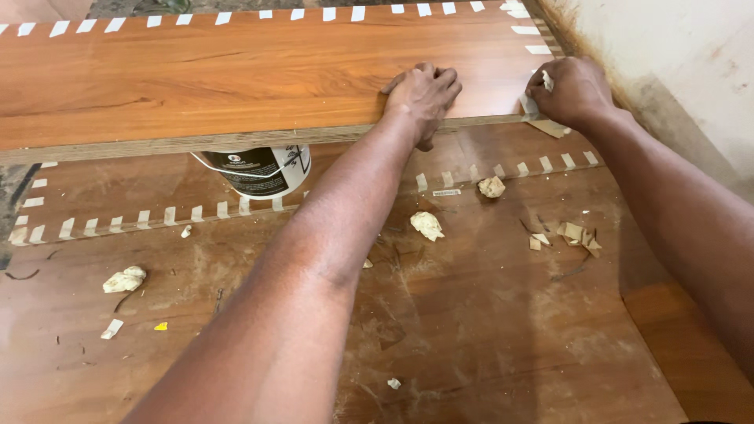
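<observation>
laminated board (236,71) lies raised across far side, on bucket (263,171) | left hand (422,96) curled, pressing its near edge | right hand (572,90) pinching masking tape strip (534,106) at right end | crumpled tape scraps (428,225) on near surface (471,338)

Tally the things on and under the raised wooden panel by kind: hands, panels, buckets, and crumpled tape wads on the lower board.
Hands: 2, left hand and right hand
Raised panel: 1
Bucket: 1
Tape wads: 3
Total: 7
</observation>
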